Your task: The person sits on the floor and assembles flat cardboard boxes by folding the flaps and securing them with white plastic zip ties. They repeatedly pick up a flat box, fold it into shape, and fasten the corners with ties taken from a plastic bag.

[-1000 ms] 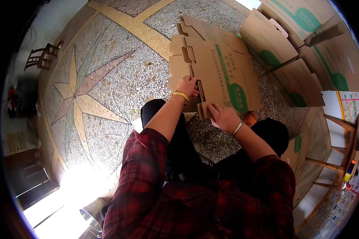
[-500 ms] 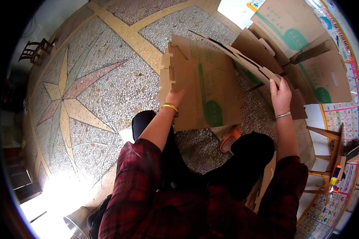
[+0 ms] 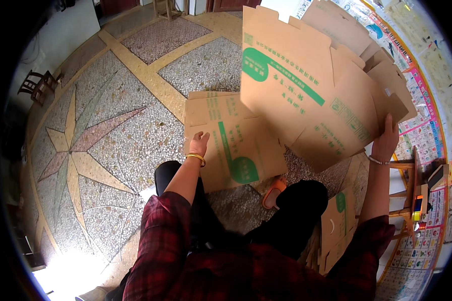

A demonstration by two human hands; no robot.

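Observation:
A large flattened cardboard box, brown with green print, tilts up in front of me on the right. My right hand is closed on its lower right corner, and its fingers are partly hidden. Lower and to the left lies another flattened cardboard box with a green stripe, its right part covered by the raised one. Over this lower box's left side is my left hand, fingers loosely bent and apart, gripping nothing that I can see.
More cardboard boxes stand behind the raised one by the poster-covered wall. A stack of flattened cardboard is beside my right leg. At the right stands a wooden chair; a small dark chair is far left.
My right hand has moved right and swung the large cardboard box up and outward, turning its printed face into view. My left hand has shifted slightly left and loosened from the lower box's edge.

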